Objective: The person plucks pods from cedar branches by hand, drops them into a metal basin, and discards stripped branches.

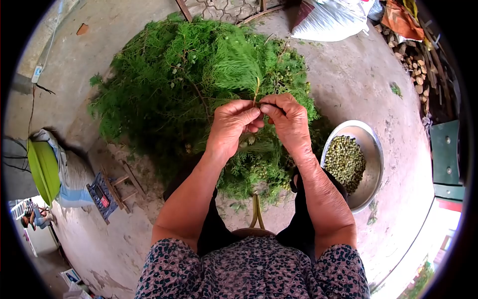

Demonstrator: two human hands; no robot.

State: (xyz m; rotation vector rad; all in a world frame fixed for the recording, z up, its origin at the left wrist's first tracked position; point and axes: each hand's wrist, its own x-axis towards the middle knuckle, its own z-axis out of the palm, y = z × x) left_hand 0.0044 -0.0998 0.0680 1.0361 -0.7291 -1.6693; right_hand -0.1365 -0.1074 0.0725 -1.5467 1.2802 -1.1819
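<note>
Both my hands meet over a big heap of green conifer branches (149, 89) on the floor. Between my left hand (234, 122) and my right hand (289, 119) is the yellowish stem of a feathery green sprig (236, 65), its leaves fanning out up and to the left. My left thumb and fingers pinch the stem's lower end. The right thumb and forefinger close at the same spot, touching the left fingertips; what exactly they pinch is hidden. To the right stands a metal basin (374, 144) with many small green cones (344, 162) in it.
A small wooden stool (117, 187) and a sack (74, 172) with a lime-green basin (44, 172) are at left. A white sack (328, 22) lies at the top, near stacked firewood (417, 72). A green metal object (445, 154) stands at far right.
</note>
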